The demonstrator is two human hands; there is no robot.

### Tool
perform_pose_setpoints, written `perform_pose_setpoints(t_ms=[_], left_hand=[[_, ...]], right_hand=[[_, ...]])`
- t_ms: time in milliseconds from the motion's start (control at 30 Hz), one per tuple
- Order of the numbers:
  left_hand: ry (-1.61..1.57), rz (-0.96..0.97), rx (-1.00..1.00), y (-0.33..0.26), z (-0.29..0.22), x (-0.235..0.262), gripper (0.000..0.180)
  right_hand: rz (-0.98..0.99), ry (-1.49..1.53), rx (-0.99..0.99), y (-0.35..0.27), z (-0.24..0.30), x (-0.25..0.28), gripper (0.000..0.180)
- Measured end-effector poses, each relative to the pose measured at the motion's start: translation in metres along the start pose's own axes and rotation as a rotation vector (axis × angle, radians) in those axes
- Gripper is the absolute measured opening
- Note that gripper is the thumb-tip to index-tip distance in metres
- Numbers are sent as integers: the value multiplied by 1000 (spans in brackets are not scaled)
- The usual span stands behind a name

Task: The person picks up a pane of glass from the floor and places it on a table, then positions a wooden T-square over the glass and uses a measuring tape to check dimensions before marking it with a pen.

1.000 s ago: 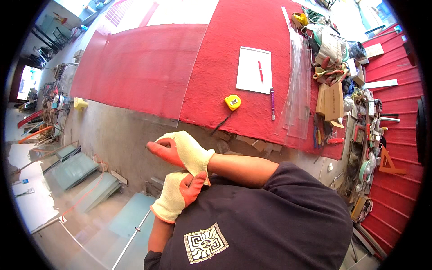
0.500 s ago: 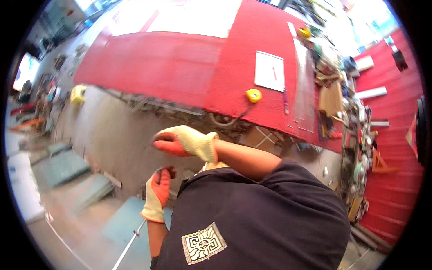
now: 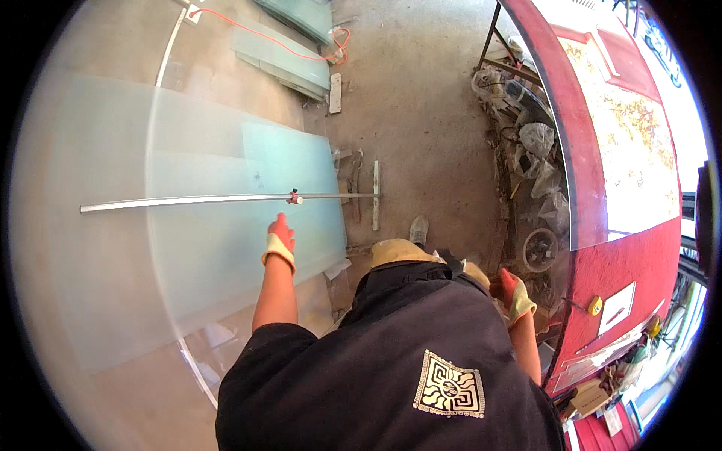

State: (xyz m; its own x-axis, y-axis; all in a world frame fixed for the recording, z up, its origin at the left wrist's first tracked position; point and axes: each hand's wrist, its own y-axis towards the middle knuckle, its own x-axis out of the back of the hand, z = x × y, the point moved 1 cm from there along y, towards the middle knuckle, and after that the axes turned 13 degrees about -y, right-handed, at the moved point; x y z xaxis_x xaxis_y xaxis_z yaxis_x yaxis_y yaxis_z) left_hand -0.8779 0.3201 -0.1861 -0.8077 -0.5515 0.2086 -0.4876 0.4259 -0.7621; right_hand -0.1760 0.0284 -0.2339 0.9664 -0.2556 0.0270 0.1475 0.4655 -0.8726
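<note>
My left hand, in a cream and orange work glove, reaches out with its fingers extended and a thumb apart, holding nothing. Just beyond its fingertips is a small red slider on a long T-shaped metal bar. The bar lies across large pale blue-green glass sheets, its short crosspiece past their edge. Close to my right side, my right hand hangs low in a matching glove. Its thumb stands off from the fingers, and nothing shows in it.
More glass sheets with an orange cord lie at the far left. On the right, a red-covered table holds a glass pane, a yellow tape measure and a white pad. Plastic bags crowd its underside.
The view has swung left from the red table to the glass sheets. My left hand now stretches toward the bar's slider; my right arm has dropped from across my front to my side.
</note>
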Motion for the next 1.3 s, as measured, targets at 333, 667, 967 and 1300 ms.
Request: perform_pose_setpoints(t_ms=[333, 667, 967, 1300], left_hand=[[-337, 74, -537, 35, -129, 28, 98], [-209, 350, -702, -68, -78, -154, 81], [178, 1098, -1018, -241, -82, -277, 38], [501, 1480, -955, -539, 12, -366, 51]], right_hand=[[-236, -268, -43, -15, -37, 36, 47], [-235, -538, 132, -47, 3, -15, 46], [-239, -656, 483, -90, 86, -8, 52], [-385, -502, 1402, -199, 202, 7, 67]])
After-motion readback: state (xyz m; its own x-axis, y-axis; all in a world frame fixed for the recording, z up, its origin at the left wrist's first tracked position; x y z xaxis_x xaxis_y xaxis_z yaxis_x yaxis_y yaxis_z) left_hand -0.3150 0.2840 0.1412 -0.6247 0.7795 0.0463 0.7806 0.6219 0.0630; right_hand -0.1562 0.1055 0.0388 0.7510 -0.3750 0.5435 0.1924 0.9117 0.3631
